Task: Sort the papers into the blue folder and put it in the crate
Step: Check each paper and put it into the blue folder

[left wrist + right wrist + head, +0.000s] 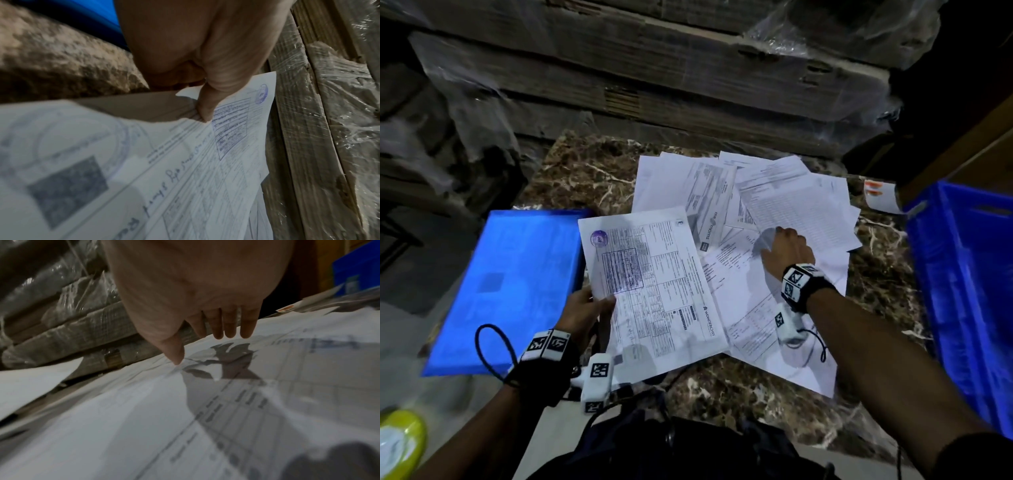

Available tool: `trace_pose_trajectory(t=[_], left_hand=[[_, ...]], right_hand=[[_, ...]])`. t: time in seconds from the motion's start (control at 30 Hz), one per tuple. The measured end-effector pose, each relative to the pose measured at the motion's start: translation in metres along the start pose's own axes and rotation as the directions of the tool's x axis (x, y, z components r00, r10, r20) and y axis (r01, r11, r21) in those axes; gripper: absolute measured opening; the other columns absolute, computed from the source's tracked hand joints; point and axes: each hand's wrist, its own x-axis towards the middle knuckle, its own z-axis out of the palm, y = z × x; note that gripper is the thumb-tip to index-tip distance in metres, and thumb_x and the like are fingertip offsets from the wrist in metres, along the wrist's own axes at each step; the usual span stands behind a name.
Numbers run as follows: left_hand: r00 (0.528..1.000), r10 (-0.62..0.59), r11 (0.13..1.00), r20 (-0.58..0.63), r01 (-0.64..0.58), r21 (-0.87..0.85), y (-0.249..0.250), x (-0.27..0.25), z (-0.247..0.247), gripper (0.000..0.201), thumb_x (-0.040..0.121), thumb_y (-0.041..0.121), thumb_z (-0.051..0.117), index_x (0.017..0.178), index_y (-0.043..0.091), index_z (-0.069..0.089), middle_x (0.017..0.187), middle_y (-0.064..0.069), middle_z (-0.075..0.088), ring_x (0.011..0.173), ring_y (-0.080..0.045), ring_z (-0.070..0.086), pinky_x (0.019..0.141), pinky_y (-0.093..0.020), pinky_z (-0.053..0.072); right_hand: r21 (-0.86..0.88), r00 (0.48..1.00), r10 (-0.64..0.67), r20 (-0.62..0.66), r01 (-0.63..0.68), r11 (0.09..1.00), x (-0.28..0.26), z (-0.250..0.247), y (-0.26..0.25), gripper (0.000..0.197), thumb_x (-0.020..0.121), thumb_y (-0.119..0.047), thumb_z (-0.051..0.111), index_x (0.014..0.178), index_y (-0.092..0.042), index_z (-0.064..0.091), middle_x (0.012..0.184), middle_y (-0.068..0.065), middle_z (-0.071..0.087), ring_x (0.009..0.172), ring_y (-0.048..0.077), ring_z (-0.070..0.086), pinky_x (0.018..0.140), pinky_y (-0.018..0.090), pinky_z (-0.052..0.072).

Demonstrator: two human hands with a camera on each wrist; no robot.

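Observation:
A blue folder lies closed on the left of the marble table. My left hand pinches the near left edge of a stack of printed sheets, thumb on top; in the left wrist view the left hand shows the same pinch on the sheets. Loose papers lie scattered across the table's middle. My right hand hovers over them with straight fingers; in the right wrist view the right hand's thumb touches a sheet. A blue crate stands at the right.
Wrapped flat cardboard bundles are stacked behind the table. A small white card with orange marks lies by the crate. A yellow-green object sits at the lower left on the floor.

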Motion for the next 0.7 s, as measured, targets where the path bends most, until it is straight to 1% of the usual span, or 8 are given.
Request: trace_pose_trajectory(t=[0.1,0.17,0.37,0.5,0.57,0.63,0.67,0.7], left_hand=[[1.0,-0.017,1.0,-0.017,0.016,-0.014,-0.003,-0.002,0.0,0.032,0.09,-0.002,0.056,0.122,-0.008,0.054,0.103,-0.023,0.063,0.077,-0.03,0.061,0.061,-0.034,0.049],[0.999,-0.02,1.0,-0.029,0.02,-0.015,-0.005,-0.001,-0.001,0.032,0.09,-0.002,0.056,0.122,-0.008,0.054,0.102,-0.023,0.063,0.075,-0.029,0.061,0.06,-0.033,0.049],[1.0,-0.018,0.999,-0.021,0.018,-0.032,-0.004,0.002,0.002,0.032,0.09,-0.003,0.055,0.121,-0.008,0.055,0.114,-0.028,0.062,0.091,-0.033,0.06,0.076,-0.041,0.05],[1.0,0.001,1.0,-0.007,-0.001,-0.03,0.001,0.007,0.001,0.032,0.09,-0.003,0.056,0.121,-0.007,0.055,0.114,-0.028,0.062,0.088,-0.031,0.06,0.078,-0.041,0.048],[1.0,0.024,0.999,0.0,-0.024,-0.028,0.006,0.005,0.001,0.027,0.091,-0.004,0.053,0.118,-0.008,0.055,0.1,-0.026,0.065,0.074,-0.027,0.062,0.072,-0.035,0.051],[0.999,0.035,0.999,0.01,-0.034,-0.036,0.013,0.002,0.001,0.021,0.092,-0.005,0.051,0.112,-0.005,0.056,0.066,-0.015,0.061,0.045,-0.013,0.057,0.048,-0.021,0.049],[0.999,0.032,0.999,0.008,-0.032,-0.031,0.014,0.004,0.0,0.018,0.092,-0.005,0.051,0.11,-0.004,0.056,0.058,-0.01,0.056,0.038,-0.011,0.053,0.041,-0.019,0.045],[1.0,0.03,0.999,0.005,-0.03,-0.018,0.014,0.007,-0.002,0.017,0.092,-0.003,0.053,0.108,-0.006,0.057,0.06,-0.011,0.056,0.042,-0.014,0.054,0.044,-0.021,0.047]], right_hand=[[-0.087,0.999,-0.023,-0.037,0.019,0.996,0.002,0.0,-0.004,0.038,0.084,-0.014,0.054,0.12,-0.001,0.052,0.12,0.02,0.054,0.113,0.038,0.05,0.087,0.044,0.045],[-0.157,0.999,-0.039,-0.035,0.033,0.987,0.002,-0.002,-0.002,0.034,0.084,-0.011,0.052,0.117,-0.002,0.056,0.118,0.018,0.056,0.112,0.036,0.052,0.083,0.042,0.048],[-0.151,0.998,-0.041,-0.057,0.031,0.988,-0.001,-0.014,0.006,0.022,0.089,-0.008,0.048,0.105,-0.004,0.062,0.112,0.017,0.063,0.104,0.037,0.06,0.082,0.039,0.048],[-0.067,0.994,0.009,-0.111,-0.017,0.998,-0.017,-0.024,0.005,0.018,0.089,-0.006,0.046,0.099,-0.004,0.062,0.109,0.017,0.064,0.101,0.038,0.06,0.08,0.039,0.047],[-0.027,0.989,0.022,-0.15,-0.026,0.999,-0.029,-0.028,0.003,0.015,0.09,-0.007,0.046,0.094,-0.004,0.061,0.105,0.018,0.064,0.097,0.04,0.06,0.077,0.038,0.046],[0.0,0.98,0.016,-0.199,-0.017,1.0,-0.044,-0.032,0.0,0.015,0.091,-0.009,0.046,0.091,-0.004,0.06,0.101,0.019,0.065,0.093,0.041,0.06,0.073,0.036,0.044],[0.007,0.975,0.001,-0.223,0.0,1.0,-0.052,-0.034,-0.002,0.015,0.091,-0.01,0.046,0.09,-0.004,0.06,0.099,0.019,0.065,0.091,0.041,0.06,0.07,0.036,0.043],[0.011,0.971,-0.02,-0.236,0.023,1.0,-0.061,-0.035,-0.005,0.015,0.092,-0.011,0.047,0.09,-0.004,0.06,0.097,0.019,0.065,0.089,0.041,0.06,0.069,0.035,0.042]])
